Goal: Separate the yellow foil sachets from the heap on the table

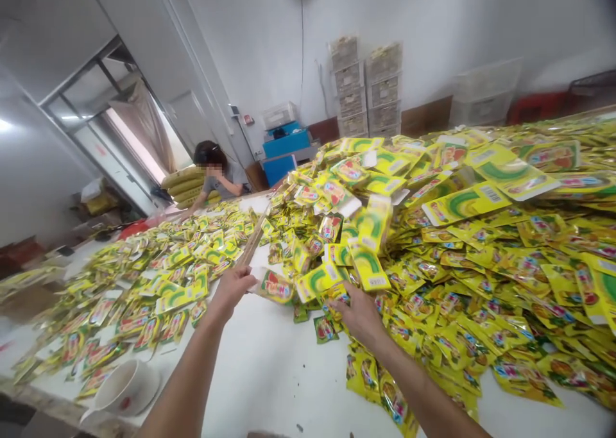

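Note:
My left hand (235, 289) is closed, pinching the pale end of a yellow packet (275, 286) with red and white print. The packet is held over the white table at the edge of the big pile. My right hand (360, 315) reaches into that pile (447, 284) of small yellow sachets. Its fingers look bent and apart, touching the packets; their tips are partly hidden among them. Just beyond them lie larger flat yellow packets with a green curve, one of them a yellow packet (317, 280) between my two hands. A small sachet (326, 329) lies below my right hand.
A wooden strip (254, 238) divides the big pile from a second heap (183, 268) on the left. A white mug (126, 388) stands near the front edge. Across the table sits another person (224, 175). Stacked crates (350, 85) stand by the wall.

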A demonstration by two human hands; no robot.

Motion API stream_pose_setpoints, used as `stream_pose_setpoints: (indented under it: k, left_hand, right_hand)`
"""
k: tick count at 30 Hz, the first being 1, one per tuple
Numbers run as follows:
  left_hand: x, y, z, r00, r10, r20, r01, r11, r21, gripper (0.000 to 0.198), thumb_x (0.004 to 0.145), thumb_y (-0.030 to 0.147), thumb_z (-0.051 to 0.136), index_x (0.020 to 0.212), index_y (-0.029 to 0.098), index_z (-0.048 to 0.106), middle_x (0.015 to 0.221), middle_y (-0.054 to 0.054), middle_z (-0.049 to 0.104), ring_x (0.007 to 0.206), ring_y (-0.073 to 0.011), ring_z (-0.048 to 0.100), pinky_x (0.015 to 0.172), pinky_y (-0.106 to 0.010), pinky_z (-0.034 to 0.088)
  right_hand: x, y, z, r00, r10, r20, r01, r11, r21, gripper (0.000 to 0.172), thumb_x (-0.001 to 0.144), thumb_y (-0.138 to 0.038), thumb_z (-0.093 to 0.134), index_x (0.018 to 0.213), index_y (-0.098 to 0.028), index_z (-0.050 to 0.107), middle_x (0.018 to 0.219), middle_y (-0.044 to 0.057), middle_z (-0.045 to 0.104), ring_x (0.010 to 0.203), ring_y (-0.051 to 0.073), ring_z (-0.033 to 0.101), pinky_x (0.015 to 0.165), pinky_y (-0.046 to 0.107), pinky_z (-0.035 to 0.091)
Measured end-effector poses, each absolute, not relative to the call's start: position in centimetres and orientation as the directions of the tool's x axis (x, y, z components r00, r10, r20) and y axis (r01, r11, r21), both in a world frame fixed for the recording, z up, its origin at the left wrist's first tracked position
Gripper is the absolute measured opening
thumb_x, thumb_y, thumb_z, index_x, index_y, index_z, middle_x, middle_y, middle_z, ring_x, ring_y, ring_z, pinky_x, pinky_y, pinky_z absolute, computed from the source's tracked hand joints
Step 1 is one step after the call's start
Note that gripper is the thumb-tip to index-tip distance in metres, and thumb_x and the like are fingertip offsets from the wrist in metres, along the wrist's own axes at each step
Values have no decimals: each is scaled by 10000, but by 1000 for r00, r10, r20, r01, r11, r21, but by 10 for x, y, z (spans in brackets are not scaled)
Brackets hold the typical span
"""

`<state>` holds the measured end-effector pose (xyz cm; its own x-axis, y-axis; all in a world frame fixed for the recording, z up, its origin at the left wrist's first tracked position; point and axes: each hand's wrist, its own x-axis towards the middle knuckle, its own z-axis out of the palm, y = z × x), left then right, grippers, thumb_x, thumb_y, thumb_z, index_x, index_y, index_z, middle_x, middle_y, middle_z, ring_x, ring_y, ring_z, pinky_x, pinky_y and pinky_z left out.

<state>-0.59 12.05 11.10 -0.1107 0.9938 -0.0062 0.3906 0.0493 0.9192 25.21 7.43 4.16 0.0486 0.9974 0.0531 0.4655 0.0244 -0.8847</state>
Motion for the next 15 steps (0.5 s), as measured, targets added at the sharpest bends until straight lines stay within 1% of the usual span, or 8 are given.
stream_pose_setpoints:
  k: [3, 5, 6, 9, 12, 13, 15]
  left_hand:
    - [-8, 110, 101, -32, 989, -142, 424, 142, 894, 60, 512, 187, 628, 503, 147, 583, 458, 20, 512, 467, -115, 465, 471, -236, 346]
    - [2, 107, 91, -20, 984, -179, 386, 173, 906, 66, 504, 173, 646, 500, 141, 588, 468, 21, 515, 477, -107, 462, 483, -234, 354]
    - [8, 107, 85, -28, 984, -178, 350, 177, 920, 82, 500, 178, 666, 531, 135, 603, 492, 18, 533, 489, -104, 470, 491, -232, 361]
    - [26, 105, 66, -97, 985, -144, 239, 164, 957, 248, 536, 278, 714, 714, 127, 631, 599, 4, 586, 536, -108, 507, 517, -232, 391]
    - [37, 96, 49, -139, 983, -120, 126, 138, 982, 469, 614, 404, 700, 989, 154, 570, 763, -24, 635, 655, -140, 583, 590, -252, 449]
    - [40, 90, 44, -133, 985, -111, 74, 121, 990, 554, 610, 405, 718, 1073, 168, 527, 849, -42, 646, 732, -157, 608, 637, -263, 470]
    - [44, 76, 35, -101, 991, -84, 4, 85, 996, 735, 562, 348, 780, 1196, 203, 439, 1031, -76, 632, 897, -195, 617, 742, -291, 488]
  right_hand:
    - [256, 79, 40, 67, 997, 30, 345, 6, -939, 277, 715, -344, 585, 943, -190, 621, 864, 71, 692, 825, 244, 629, 696, 319, 454]
    - [259, 81, 40, 81, 997, 14, 317, -12, -948, 288, 705, -356, 593, 933, -182, 620, 882, 74, 694, 839, 245, 629, 719, 325, 460]
    - [260, 81, 40, 82, 997, 5, 316, -21, -948, 294, 704, -360, 595, 935, -179, 619, 889, 77, 693, 840, 244, 628, 724, 328, 462]
    - [263, 82, 40, 68, 998, -17, 361, -41, -932, 304, 694, -360, 609, 932, -172, 621, 905, 89, 689, 840, 247, 624, 730, 332, 464]
    - [262, 80, 39, 28, 1000, 7, 406, -5, -914, 297, 698, -341, 601, 941, -173, 618, 915, 87, 687, 866, 247, 618, 746, 328, 462]
    - [261, 80, 39, 13, 999, 30, 412, 22, -911, 295, 707, -338, 589, 953, -175, 615, 916, 82, 687, 873, 244, 616, 752, 325, 460]
    - [258, 78, 38, 2, 998, 68, 422, 61, -904, 296, 727, -333, 563, 978, -182, 609, 893, 66, 688, 863, 233, 613, 755, 319, 453]
